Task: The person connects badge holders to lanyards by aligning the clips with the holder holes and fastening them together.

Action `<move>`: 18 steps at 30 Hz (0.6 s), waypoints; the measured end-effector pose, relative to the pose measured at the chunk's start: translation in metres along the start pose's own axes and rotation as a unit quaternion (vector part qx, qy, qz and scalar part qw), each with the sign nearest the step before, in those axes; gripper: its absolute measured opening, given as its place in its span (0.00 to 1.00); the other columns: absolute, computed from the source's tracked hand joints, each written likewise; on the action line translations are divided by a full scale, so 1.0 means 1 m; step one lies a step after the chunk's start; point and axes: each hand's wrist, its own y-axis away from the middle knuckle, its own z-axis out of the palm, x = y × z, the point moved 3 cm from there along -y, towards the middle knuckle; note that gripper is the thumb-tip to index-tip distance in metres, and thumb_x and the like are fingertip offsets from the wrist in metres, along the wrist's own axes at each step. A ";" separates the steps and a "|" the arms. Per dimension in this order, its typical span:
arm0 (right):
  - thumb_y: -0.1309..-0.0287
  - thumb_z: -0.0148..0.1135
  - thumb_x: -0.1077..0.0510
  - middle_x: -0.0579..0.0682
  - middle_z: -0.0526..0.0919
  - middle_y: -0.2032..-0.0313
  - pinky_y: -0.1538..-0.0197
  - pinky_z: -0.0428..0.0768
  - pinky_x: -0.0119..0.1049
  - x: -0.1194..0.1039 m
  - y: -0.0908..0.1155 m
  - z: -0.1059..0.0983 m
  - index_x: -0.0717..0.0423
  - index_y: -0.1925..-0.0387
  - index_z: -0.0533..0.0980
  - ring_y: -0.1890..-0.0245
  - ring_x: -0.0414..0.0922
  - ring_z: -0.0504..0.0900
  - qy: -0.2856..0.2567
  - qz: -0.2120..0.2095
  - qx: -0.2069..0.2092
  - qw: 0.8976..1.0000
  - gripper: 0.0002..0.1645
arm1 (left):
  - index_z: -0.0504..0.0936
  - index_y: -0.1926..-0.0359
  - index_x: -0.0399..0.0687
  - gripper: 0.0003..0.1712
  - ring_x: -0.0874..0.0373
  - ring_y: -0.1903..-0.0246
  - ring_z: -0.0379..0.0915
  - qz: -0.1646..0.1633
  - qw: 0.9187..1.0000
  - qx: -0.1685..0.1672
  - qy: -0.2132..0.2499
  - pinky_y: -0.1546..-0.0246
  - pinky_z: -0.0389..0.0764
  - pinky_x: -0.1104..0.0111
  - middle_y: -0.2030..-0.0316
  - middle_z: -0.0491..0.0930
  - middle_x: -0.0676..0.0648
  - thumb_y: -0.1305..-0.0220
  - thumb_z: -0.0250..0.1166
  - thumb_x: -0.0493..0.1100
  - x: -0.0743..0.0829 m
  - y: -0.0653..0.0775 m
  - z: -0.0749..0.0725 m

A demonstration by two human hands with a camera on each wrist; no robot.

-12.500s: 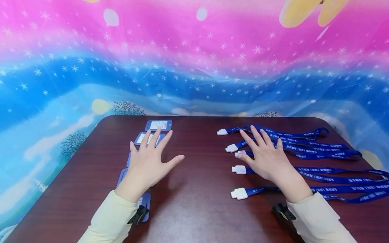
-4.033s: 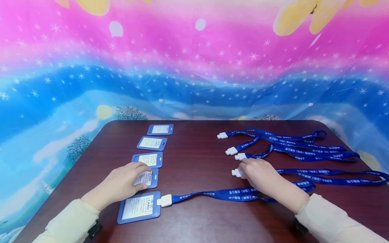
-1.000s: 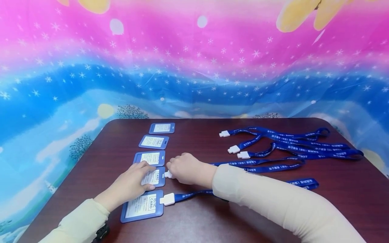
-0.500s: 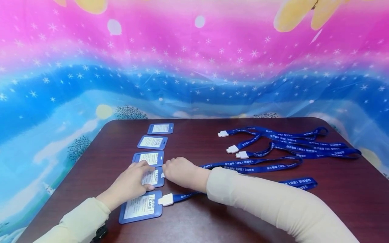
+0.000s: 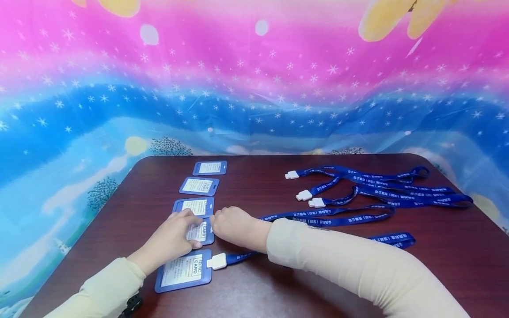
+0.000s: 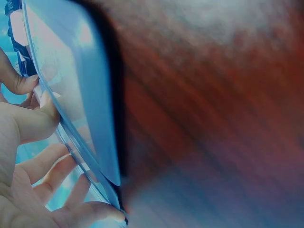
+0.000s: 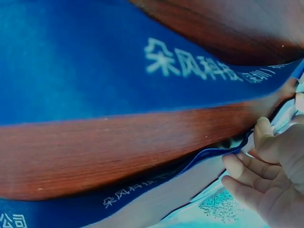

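My left fingers (image 5: 191, 218) grip the second-nearest blue badge (image 5: 204, 231) on the worktop (image 5: 262, 289); at its right end my right fingers (image 5: 220, 217) pinch a white clip (image 5: 212, 229). The left wrist view shows my right fingertips (image 6: 30, 84) there; the head view hides them.

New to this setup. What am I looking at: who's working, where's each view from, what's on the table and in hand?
No robot here: just a person's bare hands. The head view looks forward and down; each wrist view shows one hand's work close up.

On the table, five blue card holders form a column on the left. Three loose blue lanyards with white clips lie on the right. The nearest holder has a lanyard's white clip at its edge.

The left hand holds the second-nearest holder. The right hand grips another lanyard by its end, against that holder; its fingers hide whether it's hooked.
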 end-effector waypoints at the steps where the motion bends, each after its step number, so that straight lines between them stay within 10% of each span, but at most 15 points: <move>1: 0.34 0.63 0.49 0.47 0.84 0.59 0.55 0.82 0.29 -0.001 0.000 0.000 0.52 0.42 0.77 0.60 0.39 0.83 -0.001 0.002 -0.004 1.000 0.22 | 0.85 0.48 0.42 0.30 0.49 0.54 0.70 -0.001 1.000 -0.001 0.001 0.51 0.81 0.54 0.54 0.79 0.46 0.56 0.81 0.41 0.000 0.000 0.000; 18: 0.33 0.59 0.40 0.43 0.84 0.54 0.51 0.80 0.30 0.013 0.010 -0.001 0.48 0.43 0.77 0.57 0.38 0.81 -0.103 -0.007 -0.007 0.995 0.24 | 0.82 0.45 0.49 0.29 0.50 0.49 0.72 0.030 0.998 -0.056 -0.024 0.51 0.79 0.50 0.49 0.78 0.48 0.49 0.78 0.47 -0.003 0.002 -0.010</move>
